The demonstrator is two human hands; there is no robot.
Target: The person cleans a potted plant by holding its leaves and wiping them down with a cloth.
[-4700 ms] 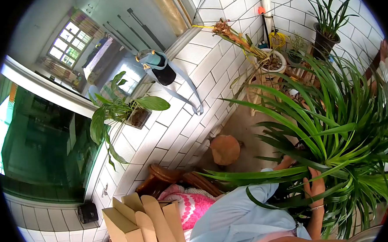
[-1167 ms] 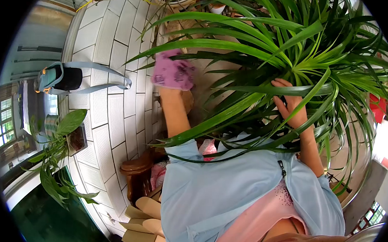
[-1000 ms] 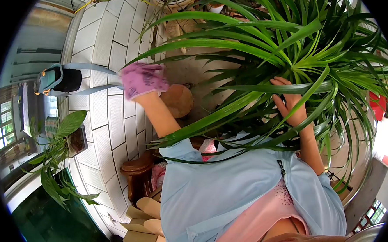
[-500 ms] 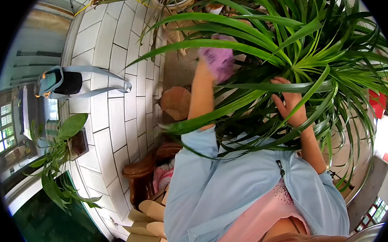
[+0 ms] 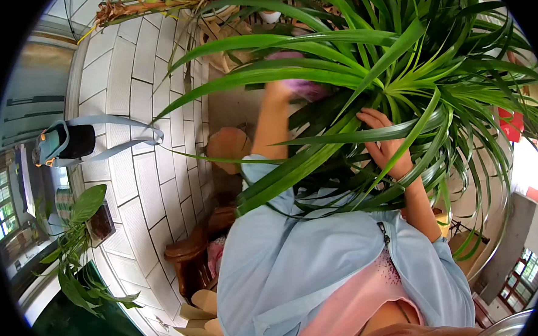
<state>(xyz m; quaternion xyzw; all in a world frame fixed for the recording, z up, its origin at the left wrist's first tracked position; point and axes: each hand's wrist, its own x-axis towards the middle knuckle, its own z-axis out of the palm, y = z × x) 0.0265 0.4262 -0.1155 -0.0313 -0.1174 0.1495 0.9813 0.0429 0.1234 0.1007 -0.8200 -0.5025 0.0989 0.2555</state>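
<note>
A large potted plant with long strap-like green leaves [image 5: 392,88] fills the upper right. My left hand [image 5: 281,89], partly hidden behind the leaves and blurred, is closed on a purple cloth [image 5: 306,89]. Two long leaves cross in front of that hand and the cloth. My right hand [image 5: 384,139] reaches in among the leaves near the plant's centre. Its fingers are stretched out, with the thumb apart from them, and a leaf runs across the back of the hand. Whether its fingertips touch a leaf is hidden.
White tiles [image 5: 138,169] cover the wall on the left. A blue strapped bag [image 5: 67,142] and a small potted plant [image 5: 81,238] are beside it. A wooden armrest [image 5: 191,251] and an open cardboard box [image 5: 198,330] stand at the lower left. A clay-coloured disc [image 5: 228,149] lies beyond.
My left hand has moved down slightly with the purple cloth, further behind the leaves. My right hand stays among the leaves. The whole view has shifted a little.
</note>
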